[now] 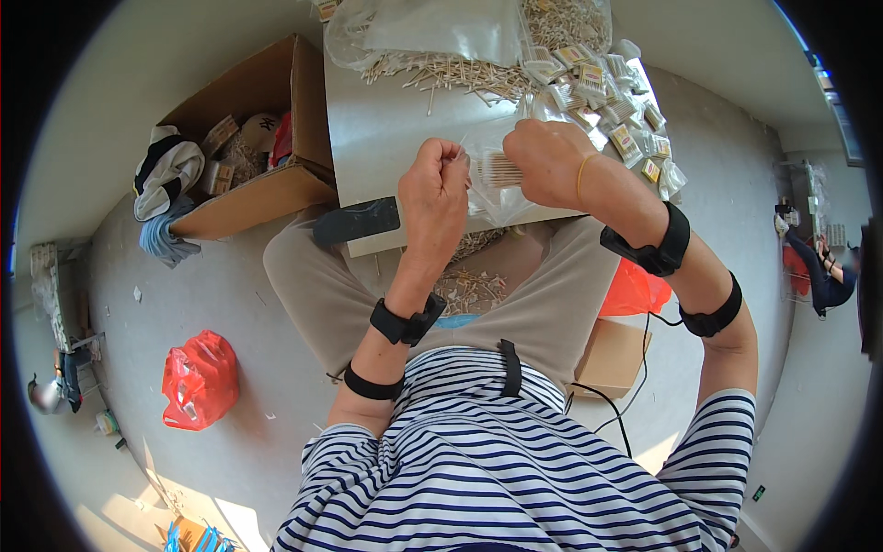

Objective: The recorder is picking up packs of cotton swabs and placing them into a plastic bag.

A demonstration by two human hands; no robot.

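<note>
Over the near part of the table, a clear plastic bag [499, 171] shows a row of pale wooden sticks, seemingly cotton swabs. My right hand [555, 164] is closed at its right end, fingers curled on the plastic. At its left, my left hand [436, 184] makes a pinch. Thin pale slivers and a bit of clear film show by those fingertips; what exactly they grip is too small to tell. Farther back lies a heap of loose cotton swabs [451, 70], partly under a large clear plastic sheet [432, 32].
Several filled small packs [625, 143] crowd the table's right side. A dark flat object [357, 221] lies at the near left edge. An open cardboard box [248, 207] with cloth stands left. Red bags [200, 379] and a small carton [609, 359] sit on the floor; cables run beside it.
</note>
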